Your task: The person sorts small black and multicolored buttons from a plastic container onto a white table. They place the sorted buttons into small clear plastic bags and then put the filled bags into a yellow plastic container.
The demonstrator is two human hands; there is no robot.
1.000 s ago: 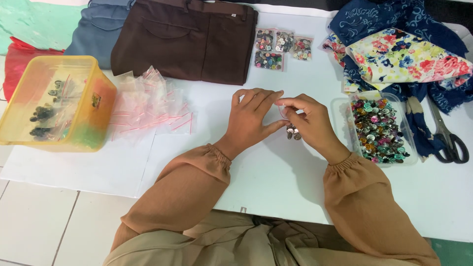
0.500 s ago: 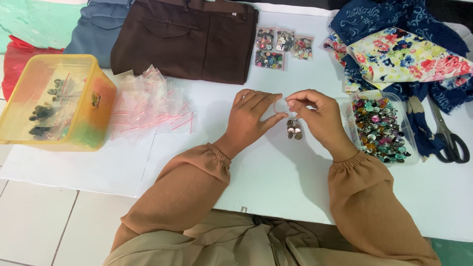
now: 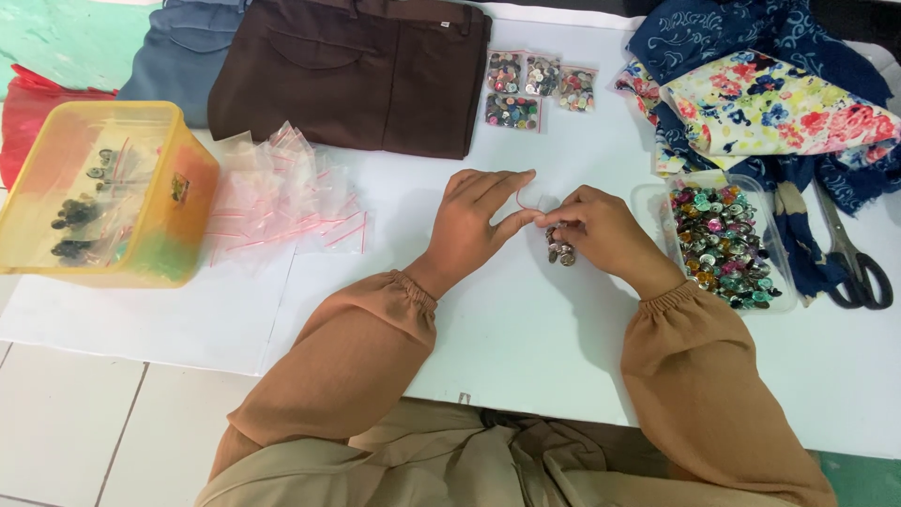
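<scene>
My left hand and my right hand meet over the white table, both pinching the top edge of a small clear zip bag with a red strip. The little bag hangs between the thumbs and holds several metallic buttons. Just right of my right hand stands a clear plastic tray filled with several coloured shiny buttons.
A heap of empty small zip bags lies at the left, beside a yellow plastic box. Folded brown trousers, filled button bags, floral fabrics and scissors lie around the back and right.
Both hands lifted slightly and shifted along the bag's top edge; the bag of buttons now hangs lower under my fingers.
</scene>
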